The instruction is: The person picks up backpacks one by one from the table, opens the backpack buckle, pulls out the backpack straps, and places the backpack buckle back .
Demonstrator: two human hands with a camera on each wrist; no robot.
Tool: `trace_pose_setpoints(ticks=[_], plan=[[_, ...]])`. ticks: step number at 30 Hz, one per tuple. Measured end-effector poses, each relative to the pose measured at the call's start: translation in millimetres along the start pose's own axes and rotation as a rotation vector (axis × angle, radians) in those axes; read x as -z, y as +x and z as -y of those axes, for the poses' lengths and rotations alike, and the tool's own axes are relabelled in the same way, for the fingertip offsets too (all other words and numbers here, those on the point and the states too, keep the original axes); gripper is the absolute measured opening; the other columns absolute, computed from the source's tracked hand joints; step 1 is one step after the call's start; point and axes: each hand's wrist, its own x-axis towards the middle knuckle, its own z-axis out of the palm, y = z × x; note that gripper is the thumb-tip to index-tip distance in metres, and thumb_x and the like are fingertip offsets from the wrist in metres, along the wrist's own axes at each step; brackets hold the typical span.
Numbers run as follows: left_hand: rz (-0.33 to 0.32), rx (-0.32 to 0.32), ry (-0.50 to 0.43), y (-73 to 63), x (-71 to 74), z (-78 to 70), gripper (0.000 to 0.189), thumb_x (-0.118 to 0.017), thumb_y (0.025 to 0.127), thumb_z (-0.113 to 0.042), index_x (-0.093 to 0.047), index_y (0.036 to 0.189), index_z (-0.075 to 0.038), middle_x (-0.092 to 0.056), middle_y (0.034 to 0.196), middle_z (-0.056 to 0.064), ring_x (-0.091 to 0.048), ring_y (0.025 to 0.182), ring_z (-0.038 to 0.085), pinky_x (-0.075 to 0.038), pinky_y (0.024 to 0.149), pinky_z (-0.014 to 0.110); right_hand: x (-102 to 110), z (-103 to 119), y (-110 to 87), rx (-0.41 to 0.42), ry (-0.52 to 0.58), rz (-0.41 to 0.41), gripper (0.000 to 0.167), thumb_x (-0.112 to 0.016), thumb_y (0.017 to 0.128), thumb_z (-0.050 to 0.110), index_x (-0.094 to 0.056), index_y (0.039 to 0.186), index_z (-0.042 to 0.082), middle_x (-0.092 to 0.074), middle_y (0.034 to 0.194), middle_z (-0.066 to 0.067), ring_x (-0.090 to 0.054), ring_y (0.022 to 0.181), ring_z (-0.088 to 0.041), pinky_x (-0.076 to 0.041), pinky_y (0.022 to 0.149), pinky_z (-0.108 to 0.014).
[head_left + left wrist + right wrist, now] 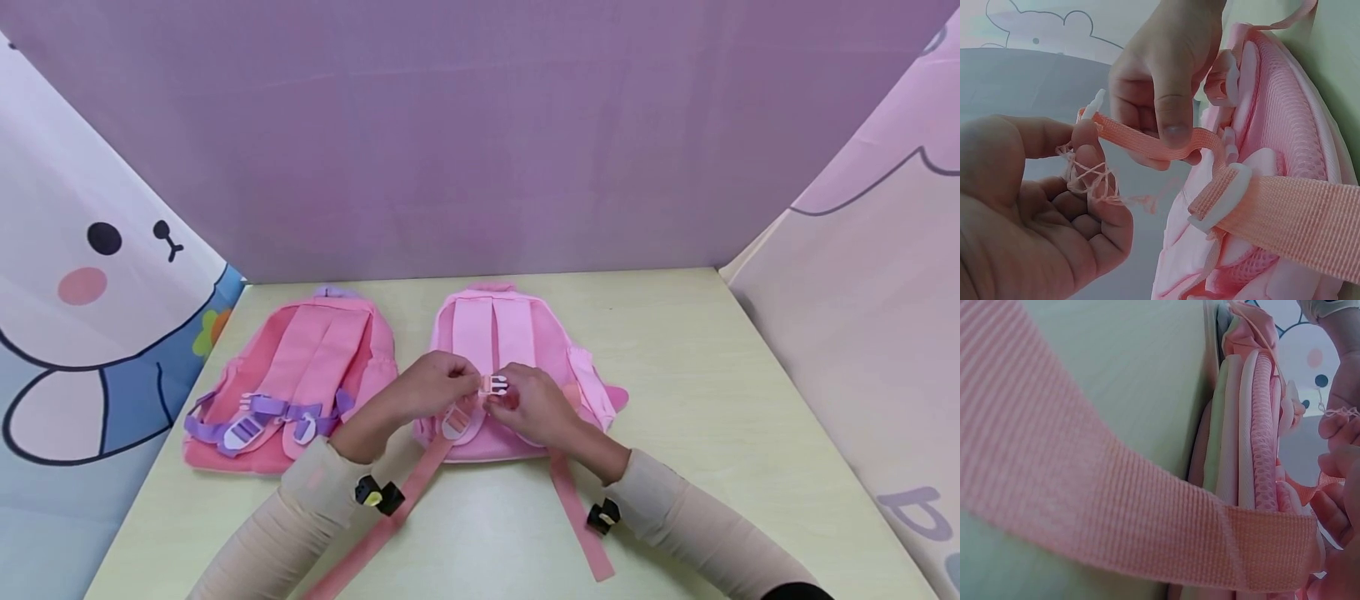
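Note:
A pink backpack point(551, 350) lies straps-up on the table. Above its lower part, my left hand point(431, 386) pinches a white side-release buckle point(495, 385) on a peach webbing strap. Loose frayed threads point(1094, 178) dangle by the left fingers. My right hand point(542, 408) pinches the same peach strap point(1141, 139) a short way along from the buckle, as the left wrist view shows. A white strap adjuster point(1229, 197) sits below, with a wide peach strap point(1297, 219) threaded through it. In the right wrist view, the right hand point(1341, 494) is partly cut off.
A second, coral backpack point(322, 342) with purple straps point(270, 408) lies to the left. Two loose strap tails point(581, 517) run toward the table's near edge. A purple backdrop point(480, 142) stands behind the table point(690, 358), and printed cloths hang at both sides.

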Motion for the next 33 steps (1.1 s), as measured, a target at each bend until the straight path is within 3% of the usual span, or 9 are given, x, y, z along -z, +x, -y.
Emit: trace_pose_setpoints(ticks=[14, 23, 33], plan=[[0.006, -0.028, -0.067, -5.3, -1.5, -5.1, 0.022, -0.059, 0.102, -0.025, -0.073, 0.092, -0.010, -0.069, 0.090, 0.016, -0.060, 0.079, 0.021, -0.048, 0.064, 0.027, 3.3, 1.5, 1.0, 0.029, -0.006, -0.026, 0.019, -0.082, 0.084, 0.019, -0.074, 0.100, 0.014, -0.071, 0.090, 0.003, -0.061, 0.077, -0.009, -0.054, 0.072, -0.025], [0.026, -0.034, -0.101, -8.5, -2.4, -6.2, 0.023, -0.059, 0.102, -0.024, -0.072, 0.092, -0.008, -0.068, 0.088, 0.016, -0.060, 0.078, 0.023, -0.048, 0.064, 0.026, 5.5, 2.9, 1.3, 0.004, -0.011, -0.020, 0.018, -0.082, 0.084, 0.020, -0.075, 0.099, 0.013, -0.072, 0.090, 0.001, -0.063, 0.080, -0.012, -0.054, 0.076, -0.029], [0.043, -0.038, -0.121, -5.1, -0.1, -2.1, 0.024, -0.058, 0.103, -0.024, -0.071, 0.093, -0.006, -0.067, 0.087, 0.017, -0.058, 0.073, 0.018, -0.048, 0.062, 0.026, 8.9, 2.0, -0.1, 0.016, 0.023, -0.015, 0.024, -0.082, 0.085, 0.021, -0.073, 0.106, 0.014, -0.070, 0.094, 0.003, -0.058, 0.079, -0.009, -0.052, 0.072, -0.025]])
